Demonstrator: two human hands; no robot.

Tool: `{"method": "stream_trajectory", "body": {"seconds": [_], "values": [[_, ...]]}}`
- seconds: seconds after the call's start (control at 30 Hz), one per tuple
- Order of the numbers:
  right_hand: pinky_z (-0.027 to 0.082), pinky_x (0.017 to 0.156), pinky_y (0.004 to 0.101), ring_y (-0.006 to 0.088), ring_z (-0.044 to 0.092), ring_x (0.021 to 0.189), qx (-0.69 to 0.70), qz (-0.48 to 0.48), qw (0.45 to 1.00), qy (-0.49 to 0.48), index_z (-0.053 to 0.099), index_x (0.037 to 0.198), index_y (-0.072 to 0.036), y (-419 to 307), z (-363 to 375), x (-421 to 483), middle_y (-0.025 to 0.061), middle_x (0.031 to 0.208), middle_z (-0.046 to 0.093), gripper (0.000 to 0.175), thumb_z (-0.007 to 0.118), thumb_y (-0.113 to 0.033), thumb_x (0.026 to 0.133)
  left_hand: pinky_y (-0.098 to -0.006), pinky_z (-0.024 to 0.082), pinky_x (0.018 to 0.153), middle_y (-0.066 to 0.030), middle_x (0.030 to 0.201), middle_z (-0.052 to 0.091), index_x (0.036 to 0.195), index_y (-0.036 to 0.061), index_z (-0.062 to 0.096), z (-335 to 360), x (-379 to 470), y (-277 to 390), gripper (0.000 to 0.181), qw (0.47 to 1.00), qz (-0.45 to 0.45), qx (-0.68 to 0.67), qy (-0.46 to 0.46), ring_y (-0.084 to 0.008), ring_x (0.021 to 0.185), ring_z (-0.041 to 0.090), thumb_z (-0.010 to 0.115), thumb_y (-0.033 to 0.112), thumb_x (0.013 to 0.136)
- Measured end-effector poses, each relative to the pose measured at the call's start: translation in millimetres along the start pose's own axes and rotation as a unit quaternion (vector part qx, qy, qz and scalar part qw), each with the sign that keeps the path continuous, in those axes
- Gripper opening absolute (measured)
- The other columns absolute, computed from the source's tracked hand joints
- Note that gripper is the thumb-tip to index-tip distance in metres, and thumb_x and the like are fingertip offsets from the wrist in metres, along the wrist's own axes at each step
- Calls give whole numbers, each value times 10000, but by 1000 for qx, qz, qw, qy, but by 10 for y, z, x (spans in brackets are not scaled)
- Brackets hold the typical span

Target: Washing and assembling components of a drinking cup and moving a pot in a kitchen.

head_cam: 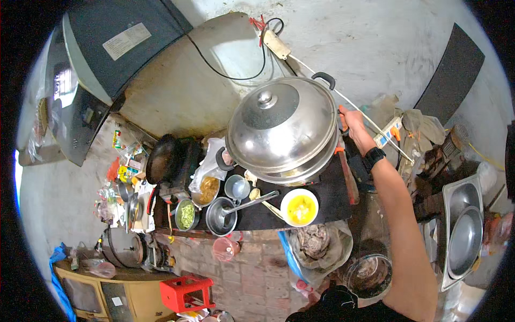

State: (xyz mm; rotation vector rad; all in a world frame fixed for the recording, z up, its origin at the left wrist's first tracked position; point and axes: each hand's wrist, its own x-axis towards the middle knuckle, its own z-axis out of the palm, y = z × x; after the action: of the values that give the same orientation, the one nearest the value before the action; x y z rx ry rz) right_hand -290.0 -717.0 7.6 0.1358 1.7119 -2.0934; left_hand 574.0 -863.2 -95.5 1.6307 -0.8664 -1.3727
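Note:
A large steel wok (pixel 318 174) stands on a dark tabletop under a domed steel lid (pixel 249 133) with a round knob (pixel 265 99). The lid sits slightly tilted, and steel shows beneath its near edge. My right hand (pixel 352 120), with a black watch on the wrist, is at the wok's right side. Its fingertips are partly hidden at the rim, so what they hold is unclear. My left hand is out of view. Before me are a white bowl of yellow liquid, probably beaten egg (pixel 299 207), a steel ladle (pixel 253 201) in a metal pot (pixel 215 223), and a bowl of chopped green vegetable (pixel 186 215).
A bowl of brownish food (pixel 209 189) is beside a plastic bag (pixel 209 157). A black pan (pixel 165 159) leans at the left. A power strip (pixel 388 133) and white cord (pixel 350 102) run behind my arm. Below are a red plastic stool (pixel 187 293) and a lined bin (pixel 336 251).

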Motion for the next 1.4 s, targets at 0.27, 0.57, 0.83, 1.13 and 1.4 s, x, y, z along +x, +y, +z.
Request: {"method": "stream_trajectory", "body": {"seconds": [0.27,0.57,0.83,1.13,1.4], "values": [[254,335,274,103,333,344,2,-41,999,-2,498,540,-45,-35,60,219,10,455,440,370,610,-253,824,-259,398,403,-96,759,519,1098,45,429,278,16,13,368,1000,15,9,-14,-202,565,526,582,157,783],[269,333,286,117,386,358,31,-61,998,-7,509,519,-30,-106,228,524,30,466,476,338,618,-184,799,-257,397,406,-97,769,517,1116,47,419,515,23,178,382,999,47,13,-19,-198,576,523,580,134,781],[277,353,262,97,357,370,31,-54,998,1,513,571,-50,-84,366,717,4,482,460,338,601,-259,823,-255,395,408,-97,779,516,1131,49,410,530,-180,277,395,997,70,23,-12,-194,587,521,579,114,779],[273,349,283,105,382,373,32,-18,999,36,496,542,-76,26,292,1139,-2,485,468,362,622,-290,804,-253,394,411,-97,789,513,1148,51,400,198,-792,207,413,997,60,43,14,-189,598,518,577,91,778],[362,428,255,104,473,463,-179,-25,979,-97,580,796,-75,44,-264,-130,12,572,520,557,395,-599,832,-265,311,408,-31,849,527,1043,141,454,-95,-1258,364,414,983,-109,-21,145,-265,744,622,536,468,802]]}}
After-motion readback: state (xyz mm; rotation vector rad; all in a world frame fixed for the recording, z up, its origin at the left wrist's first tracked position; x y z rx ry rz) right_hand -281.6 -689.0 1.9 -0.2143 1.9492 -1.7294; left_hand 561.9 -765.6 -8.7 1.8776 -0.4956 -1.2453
